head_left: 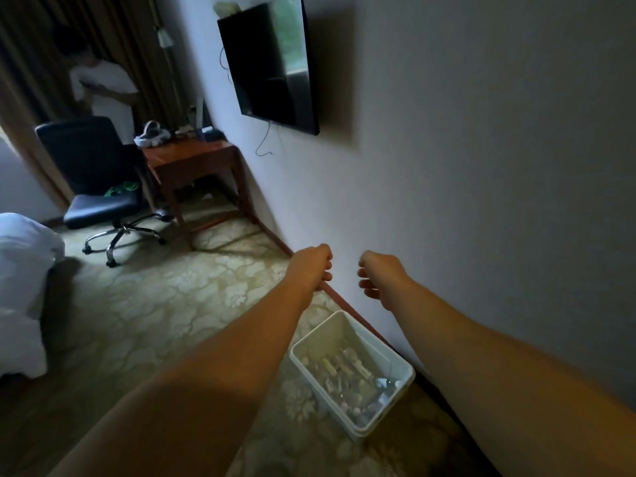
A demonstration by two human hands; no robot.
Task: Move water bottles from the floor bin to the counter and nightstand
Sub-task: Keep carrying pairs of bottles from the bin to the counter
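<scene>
Water bottles [375, 390] lie jumbled in the white floor bin [395, 359], below and between my two outstretched arms, against the wall; their labels are too blurred to read. My left hand [311, 263] and right hand [377, 275] hang above the bin, apart, fingers loosely curled, holding nothing. Beyond my left hand stand a wooden tabletop [192, 154] and an office chair [99, 187].
</scene>
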